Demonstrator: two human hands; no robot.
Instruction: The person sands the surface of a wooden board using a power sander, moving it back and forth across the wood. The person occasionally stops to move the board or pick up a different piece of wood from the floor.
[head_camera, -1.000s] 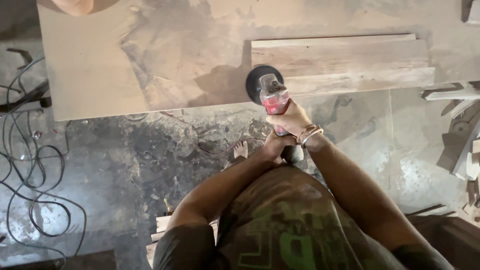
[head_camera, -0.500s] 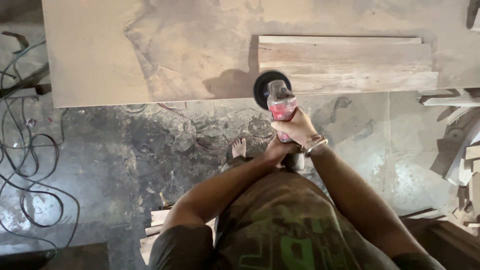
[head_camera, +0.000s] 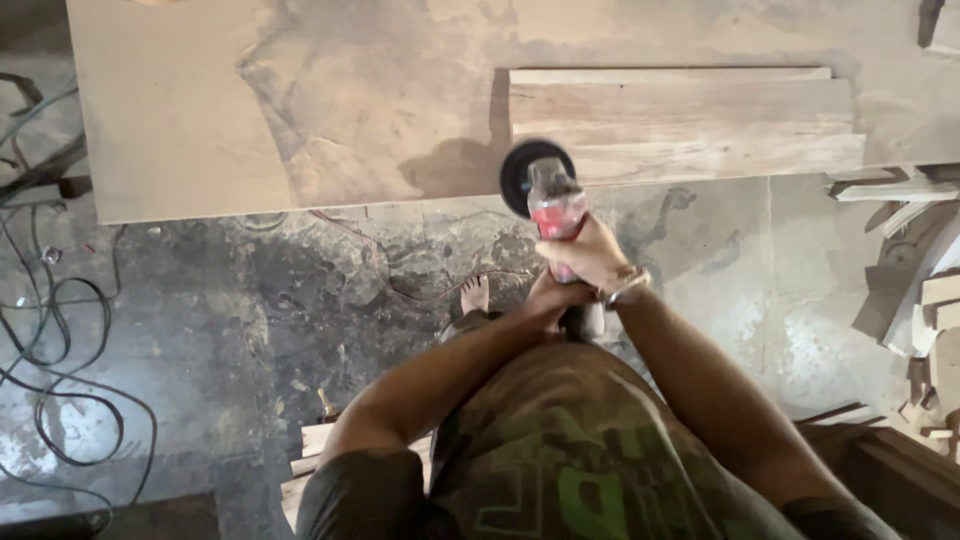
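I hold a red and grey angle grinder (head_camera: 553, 205) with both hands. Its black round disc (head_camera: 522, 175) sits at the near edge of a wooden plank (head_camera: 690, 125), at the plank's left end. My right hand (head_camera: 590, 255), a bracelet on its wrist, wraps the body of the tool from above. My left hand (head_camera: 548, 298) grips the rear of the tool just behind it. The plank lies on a large dusty board (head_camera: 250, 110) that serves as a worktop.
Black cables (head_camera: 50, 330) coil on the stained concrete floor at the left. A thin red cord (head_camera: 400, 285) trails under the board's edge. Wood offcuts (head_camera: 920, 290) pile up at the right. My bare foot (head_camera: 475, 295) stands below the board.
The grinder's disc has stayed at the plank's left end. My view has shifted slightly, so board and plank sit a little lower and further right in the frame.
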